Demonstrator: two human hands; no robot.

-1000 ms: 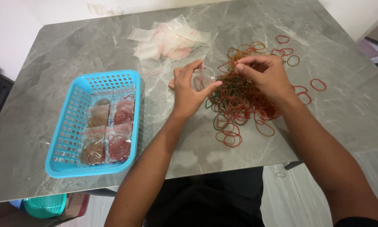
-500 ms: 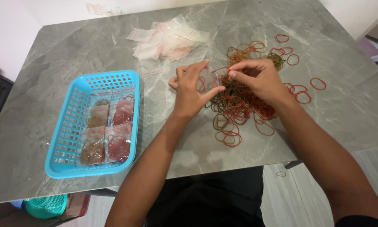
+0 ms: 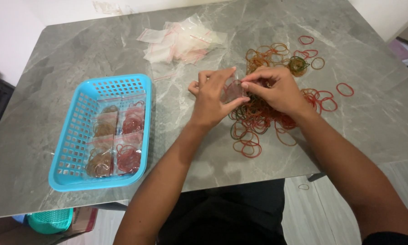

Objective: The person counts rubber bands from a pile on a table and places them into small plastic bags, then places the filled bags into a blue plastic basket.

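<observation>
My left hand (image 3: 211, 97) and my right hand (image 3: 276, 90) meet above the grey marble table (image 3: 76, 59). Together they pinch a small clear zip bag (image 3: 234, 90) with reddish rubber bands inside; the left holds one side, the right fingertips grip its top edge. Under and around my right hand lies a loose heap of red, orange and green rubber bands (image 3: 258, 120). A blue plastic basket (image 3: 81, 104) at the left holds several filled bags of bands (image 3: 117, 145).
A pile of empty clear zip bags (image 3: 181, 41) lies at the far middle of the table. Stray bands (image 3: 344, 89) are scattered toward the right edge. A teal basket (image 3: 49, 220) sits on the floor below the table's near left corner.
Both hands have drawn closer together over the small bag, my right fingertips now at its top edge. The basket and bag pile have not moved.
</observation>
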